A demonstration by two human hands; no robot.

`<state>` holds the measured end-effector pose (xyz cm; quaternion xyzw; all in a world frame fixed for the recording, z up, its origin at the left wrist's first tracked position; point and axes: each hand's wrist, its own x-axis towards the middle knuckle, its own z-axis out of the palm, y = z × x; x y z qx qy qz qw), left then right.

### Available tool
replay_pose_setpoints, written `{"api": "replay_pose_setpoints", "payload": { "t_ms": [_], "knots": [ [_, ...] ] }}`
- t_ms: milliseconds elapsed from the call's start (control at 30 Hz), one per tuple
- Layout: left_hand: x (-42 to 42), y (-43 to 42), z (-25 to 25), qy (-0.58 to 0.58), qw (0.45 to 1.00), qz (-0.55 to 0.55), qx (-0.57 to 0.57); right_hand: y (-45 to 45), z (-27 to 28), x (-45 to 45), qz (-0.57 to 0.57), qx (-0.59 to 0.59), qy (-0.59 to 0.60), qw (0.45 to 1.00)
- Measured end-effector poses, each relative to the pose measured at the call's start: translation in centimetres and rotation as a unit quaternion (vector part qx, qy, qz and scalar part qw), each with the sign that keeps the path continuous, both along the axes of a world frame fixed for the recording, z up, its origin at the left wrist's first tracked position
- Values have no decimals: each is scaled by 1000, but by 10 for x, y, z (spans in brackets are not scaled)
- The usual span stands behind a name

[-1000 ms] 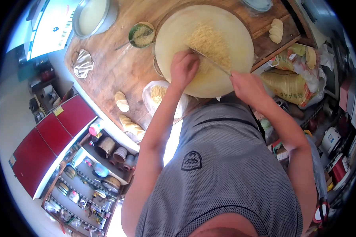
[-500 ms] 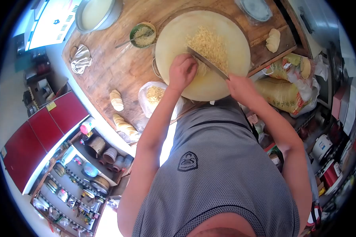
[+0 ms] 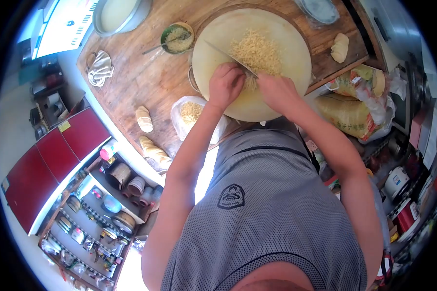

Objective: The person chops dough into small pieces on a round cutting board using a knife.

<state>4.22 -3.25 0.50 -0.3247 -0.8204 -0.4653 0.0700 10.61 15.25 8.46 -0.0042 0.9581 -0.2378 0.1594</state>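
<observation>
Your right hand [image 3: 278,92] grips the knife [image 3: 224,53], its blade slanting away to the left, between your curled left hand [image 3: 226,83] and the chopped pale food [image 3: 258,51] on the round board [image 3: 250,110]; whether that left hand pinches anything, you cannot tell.

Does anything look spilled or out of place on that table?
No clear spill or damage. The loose yellowish heap sits on the round board, beside the knife in the right hand. The crumpled cloth near the table's edge looks slightly untidy, perhaps just set aside.
</observation>
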Motion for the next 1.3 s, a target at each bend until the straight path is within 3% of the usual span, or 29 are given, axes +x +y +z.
{"api": "replay_pose_setpoints", "payload": {
  "t_ms": [133, 333, 533, 733, 900, 1100, 1300],
  "knots": [
    [5, 0, -5, 4, 1000, 12, -2, 3, 6, 0, -14, 14, -45, 999],
    [4, 0, -4, -16, 1000, 16, -1, 50, 16, 70, 0, 8, -38, 999],
    [3, 0, -2, -8, 1000, 17, 3, 41, 47, 66, -2, 26, -35, 999],
    [4, -2, -2, -1, 1000, 10, -2, 4, -7, 16, 5, 19, -19, 1000],
    [2, -1, -3, 15, 1000, 7, -3, -2, 2, -4, -15, -7, 4, 1000],
    [5, -2, -5, 1, 1000, 13, -5, 46, 10, 80, -2, -5, -23, 1000],
    [7, -7, 4, 7, 1000, 14, 14, 53, 32, 76, -8, 24, 3, 1000]
  ]
}}
